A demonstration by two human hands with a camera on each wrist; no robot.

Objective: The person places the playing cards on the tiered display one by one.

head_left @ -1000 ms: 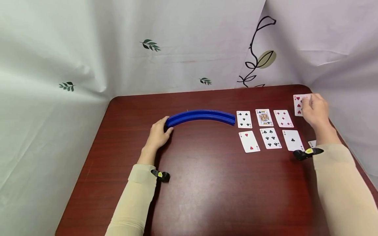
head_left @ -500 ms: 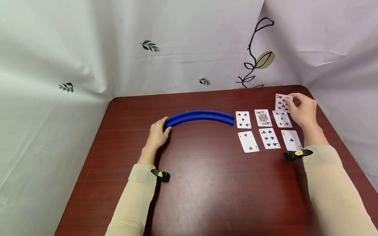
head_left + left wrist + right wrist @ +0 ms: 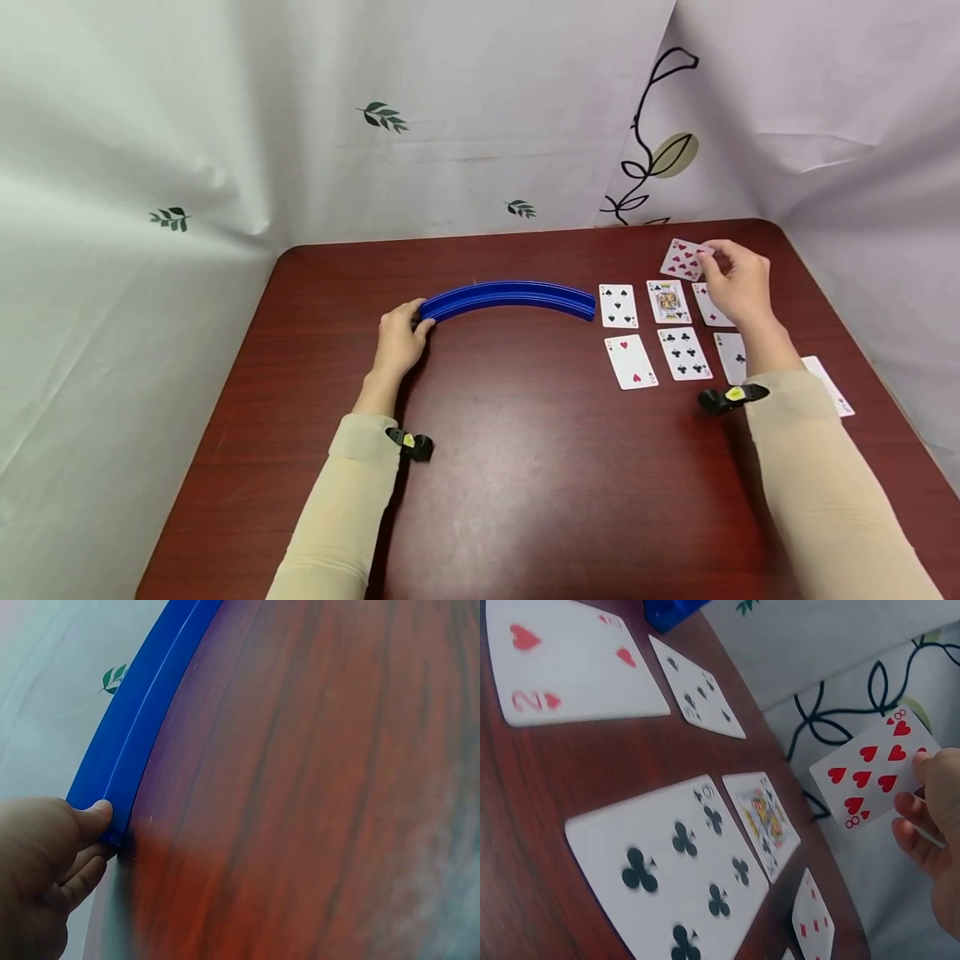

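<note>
Eight of hearts (image 3: 682, 259) is pinched by the right hand (image 3: 741, 279) at one short end, its long axis running leftward from the fingertips and its face shown. In the head view it is seen just beyond the king of clubs (image 3: 668, 302), and it appears to be lifted off the table (image 3: 480, 450). The curved blue card holder (image 3: 510, 292), stretched broadly left to right, is clasped at its left end by the left hand (image 3: 397, 342), thumb on top. Its unheld right end, set just beside the five of spades (image 3: 617, 306), is placed left of the pinched card and a little lower in the head view; by the right hand that end is approached more closely than by the left.
</note>
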